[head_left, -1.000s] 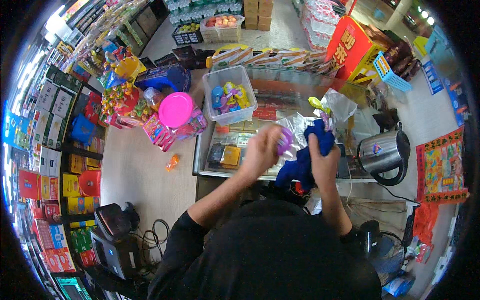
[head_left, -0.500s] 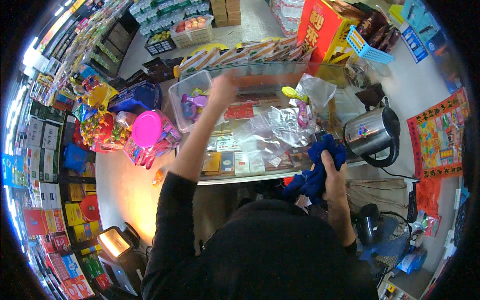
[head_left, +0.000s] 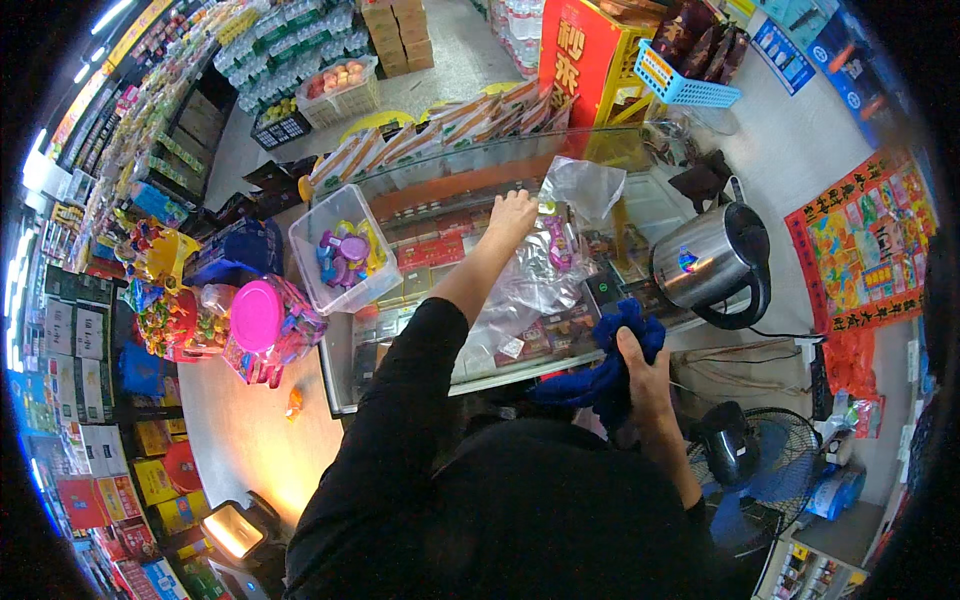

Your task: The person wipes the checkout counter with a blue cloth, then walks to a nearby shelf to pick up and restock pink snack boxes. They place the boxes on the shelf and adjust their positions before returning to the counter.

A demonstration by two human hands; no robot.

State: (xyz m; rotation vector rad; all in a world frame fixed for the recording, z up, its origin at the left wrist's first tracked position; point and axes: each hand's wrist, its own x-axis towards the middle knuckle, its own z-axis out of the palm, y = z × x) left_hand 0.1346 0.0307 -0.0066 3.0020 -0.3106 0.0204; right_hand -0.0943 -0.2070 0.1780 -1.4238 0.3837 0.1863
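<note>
progress so far: partway, i'd judge from my distant seat; a cluster of pieces lies inside the tub and at least one lies outside it.
clear rectangular plastic tub (head_left: pixel 368 291): left of centre in my frame, lidless, set at an angle on the left end of the long glass-topped counter with a pale metal front edge (head_left: pixel 495 376).
small purple, yellow and blue plastic pieces (head_left: pixel 347 250): heaped in the tub; they overlap too much for me to count.
glossy purple plastic piece with a yellow-green end (head_left: pixel 560 243): outside the tub, just above and right of centre, lying on the crumpled clear plastic sheeting (head_left: pixel 530 285); as far as i can see, this is what is left out.
left hand (head_left: pixel 514 213): upper middle of my frame, reaching over the counter, palm down, fingers close together and partly bent; its yellow-green neighbour is just beside the fingertips. i see nothing in its grasp, but the undersides are hidden, so i can't tell whether it touches or pinches anything.
right hand (head_left: pixel 650 378): right of centre and lower, closed around the cloth, thumb pressed on top.
bunched dark-blue fluffy cloth (head_left: pixel 625 330): gripped at the counter's front edge, one end trailing left; well apart from the tub. whether any piece has met it, i can't tell.
silver metal kettle with a black handle (head_left: pixel 705 255): right of the cloth, untouched.
</note>
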